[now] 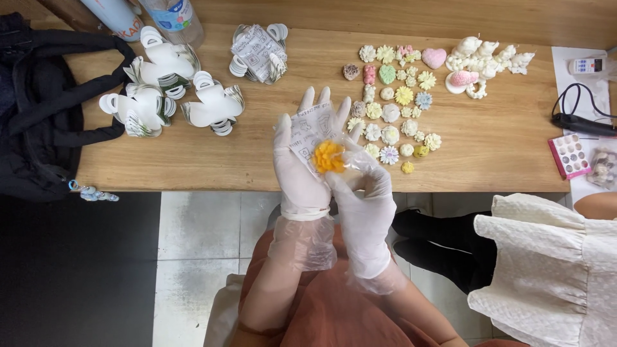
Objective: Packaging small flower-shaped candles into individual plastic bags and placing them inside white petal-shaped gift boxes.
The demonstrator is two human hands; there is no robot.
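Observation:
Both my hands wear thin clear gloves. My left hand [297, 168] lies palm up under a small clear printed bag [310, 127], fingers spread behind it. A yellow-orange flower-shaped piece [328, 156] sits inside the bag's lower end. My right hand [366, 193] pinches the bag at the flower from the right. Both hands hover over the front edge of the wooden table [193, 160].
Many small pastel flower and heart shapes [393, 115] lie to the right, with white figurines [488, 61] behind. Stacks of white folded hangers [167, 93] and a bag bundle [258, 53] lie left. A black bag [38, 109], bottles, and another person's white sleeve [546, 263] border the table.

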